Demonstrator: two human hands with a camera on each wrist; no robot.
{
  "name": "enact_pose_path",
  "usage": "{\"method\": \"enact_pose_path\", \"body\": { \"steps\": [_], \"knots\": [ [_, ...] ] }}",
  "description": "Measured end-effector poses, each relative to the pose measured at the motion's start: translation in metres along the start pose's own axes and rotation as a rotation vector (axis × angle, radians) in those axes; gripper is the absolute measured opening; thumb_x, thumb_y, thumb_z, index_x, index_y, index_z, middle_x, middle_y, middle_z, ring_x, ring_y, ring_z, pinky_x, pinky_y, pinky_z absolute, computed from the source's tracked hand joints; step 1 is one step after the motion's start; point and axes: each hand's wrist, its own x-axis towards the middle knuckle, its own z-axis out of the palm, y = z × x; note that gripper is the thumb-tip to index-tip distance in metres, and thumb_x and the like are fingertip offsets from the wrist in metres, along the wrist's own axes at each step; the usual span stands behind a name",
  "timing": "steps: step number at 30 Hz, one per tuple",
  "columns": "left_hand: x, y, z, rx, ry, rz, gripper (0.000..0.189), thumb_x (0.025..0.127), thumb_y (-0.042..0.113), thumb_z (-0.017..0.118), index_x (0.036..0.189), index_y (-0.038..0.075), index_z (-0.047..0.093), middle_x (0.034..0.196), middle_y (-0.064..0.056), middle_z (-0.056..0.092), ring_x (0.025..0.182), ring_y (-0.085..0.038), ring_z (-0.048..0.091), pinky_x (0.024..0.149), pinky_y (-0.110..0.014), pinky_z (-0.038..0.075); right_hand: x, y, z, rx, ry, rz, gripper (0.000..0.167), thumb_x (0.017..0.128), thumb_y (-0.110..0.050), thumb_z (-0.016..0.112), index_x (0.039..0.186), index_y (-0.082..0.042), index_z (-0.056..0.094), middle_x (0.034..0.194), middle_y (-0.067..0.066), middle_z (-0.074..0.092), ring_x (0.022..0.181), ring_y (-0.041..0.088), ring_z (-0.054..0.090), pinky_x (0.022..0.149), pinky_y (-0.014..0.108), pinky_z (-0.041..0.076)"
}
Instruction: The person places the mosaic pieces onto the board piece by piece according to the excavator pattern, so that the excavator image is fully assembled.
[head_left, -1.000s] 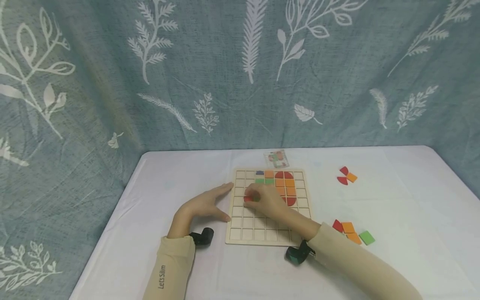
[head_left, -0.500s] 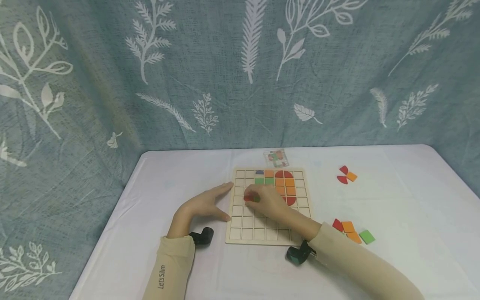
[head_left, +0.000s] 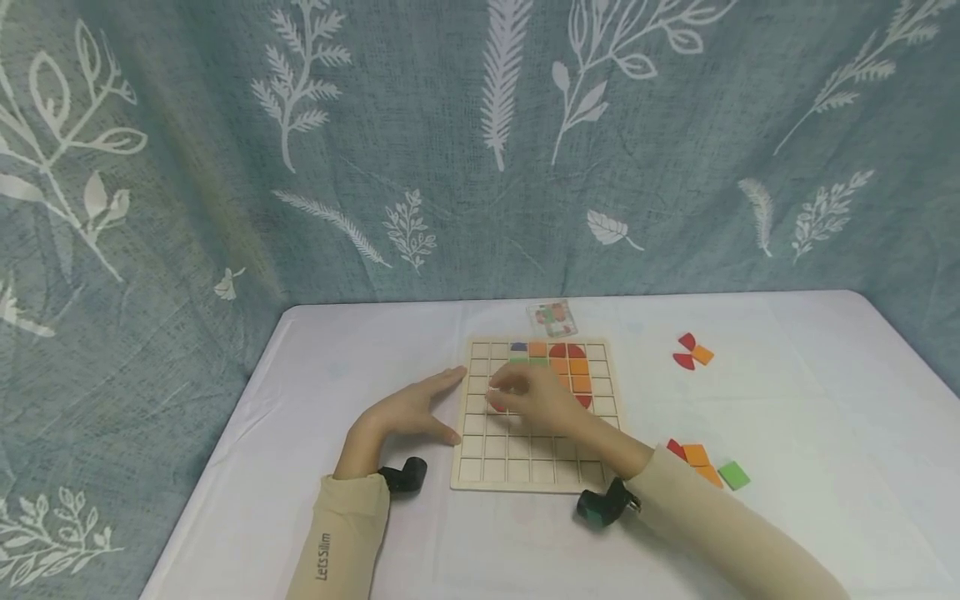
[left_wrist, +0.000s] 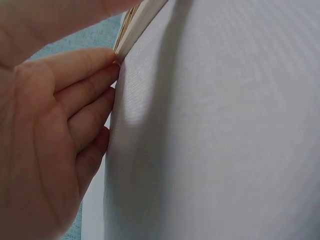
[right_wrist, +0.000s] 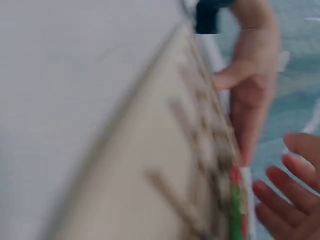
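Compared with half a second ago, the right hand (head_left: 543, 400) has been shifted slightly over the grid board (head_left: 517, 471). A red piece (head_left: 498, 405), set in the board's left part, is now exposed below the thumb, while the green patch beside it has been covered by the hand. In the right wrist view the fingers are seen loosely bent and spread, with nothing held. The left hand (head_left: 408, 408) has been kept at the board's left edge, which is touched by thumb and fingertips; nothing is gripped there.

On the board, one blue piece (head_left: 519, 347) and five orange squares (head_left: 581, 383) can be counted. Two green squares (head_left: 538, 362) are partly covered by the right hand, and the red ones cannot be fully counted. On the table (head_left: 825, 417), two red wedges (head_left: 687, 340) and one orange tile (head_left: 702, 355) are seen right of the board. Nearer its lower right corner lie one red wedge, two orange tiles and one green tile (head_left: 734, 475). One card (head_left: 551, 318) is placed just behind the board.
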Motion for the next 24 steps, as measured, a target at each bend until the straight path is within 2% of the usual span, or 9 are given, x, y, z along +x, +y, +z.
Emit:
{"method": "enact_pose_path", "body": {
  "steps": [2, 8, 12, 15, 17, 20, 24],
  "knots": [
    [0.000, -0.001, -0.001, -0.005, 0.007, -0.001, 0.103, 0.062, 0.029, 0.083, 0.146, 0.012, 0.026, 0.152, -0.010, 0.021, 0.140, -0.031, 0.017, 0.113, -0.049, 0.016, 0.002, -0.004, -0.009, 0.038, -0.085, 0.003, 0.019, 0.086, -0.026, 0.065, 0.099, -0.012, 0.068, 0.101, -0.002, 0.067, 0.097, 0.014, 0.061, 0.087, 0.034, 0.050],
    [0.001, -0.001, 0.001, -0.005, 0.002, -0.008, 0.103, 0.062, 0.029, 0.083, 0.146, 0.011, 0.027, 0.152, -0.010, 0.021, 0.140, -0.031, 0.017, 0.113, -0.049, 0.017, 0.004, -0.015, -0.033, 0.093, -0.456, -0.035, 0.020, 0.088, -0.024, 0.062, 0.103, -0.010, 0.065, 0.098, -0.001, 0.068, 0.093, 0.011, 0.063, 0.084, 0.026, 0.050],
    [0.001, -0.001, 0.004, 0.004, 0.010, -0.003, 0.103, 0.061, 0.028, 0.084, 0.146, 0.011, 0.027, 0.152, -0.010, 0.022, 0.140, -0.031, 0.018, 0.113, -0.048, 0.018, 0.002, -0.014, -0.040, 0.192, -0.611, -0.007, 0.024, 0.089, -0.016, 0.060, 0.109, -0.002, 0.060, 0.095, 0.009, 0.069, 0.085, 0.020, 0.066, 0.079, 0.031, 0.053],
    [0.001, -0.002, 0.006, 0.005, 0.007, 0.006, 0.103, 0.062, 0.029, 0.083, 0.146, 0.010, 0.027, 0.152, -0.011, 0.022, 0.140, -0.031, 0.018, 0.112, -0.049, 0.019, -0.001, -0.010, -0.046, 0.224, -0.669, 0.020, 0.028, 0.090, -0.012, 0.058, 0.113, 0.002, 0.056, 0.095, 0.014, 0.067, 0.082, 0.027, 0.066, 0.077, 0.036, 0.054],
    [0.002, -0.003, 0.007, 0.007, 0.006, 0.006, 0.102, 0.063, 0.029, 0.083, 0.146, 0.010, 0.026, 0.152, -0.011, 0.022, 0.140, -0.032, 0.018, 0.112, -0.049, 0.019, -0.003, -0.006, -0.049, 0.214, -0.675, 0.013, 0.029, 0.090, -0.014, 0.058, 0.114, 0.002, 0.056, 0.097, 0.014, 0.067, 0.082, 0.028, 0.066, 0.077, 0.038, 0.054],
    [0.002, -0.004, 0.006, 0.019, 0.002, 0.014, 0.102, 0.064, 0.028, 0.083, 0.146, 0.010, 0.025, 0.152, -0.012, 0.021, 0.140, -0.032, 0.017, 0.113, -0.049, 0.018, -0.007, 0.002, -0.055, 0.228, -0.644, 0.000, 0.032, 0.091, -0.016, 0.057, 0.117, 0.002, 0.054, 0.102, 0.015, 0.066, 0.085, 0.029, 0.066, 0.078, 0.039, 0.054],
    [0.001, -0.004, 0.005, 0.033, 0.007, 0.028, 0.102, 0.064, 0.026, 0.082, 0.146, 0.008, 0.025, 0.152, -0.012, 0.021, 0.140, -0.031, 0.017, 0.113, -0.048, 0.017, -0.017, 0.019, -0.067, 0.197, -0.526, 0.000, 0.035, 0.091, -0.021, 0.058, 0.119, 0.000, 0.055, 0.099, 0.013, 0.068, 0.083, 0.024, 0.065, 0.073, 0.035, 0.053]
  ]
}}
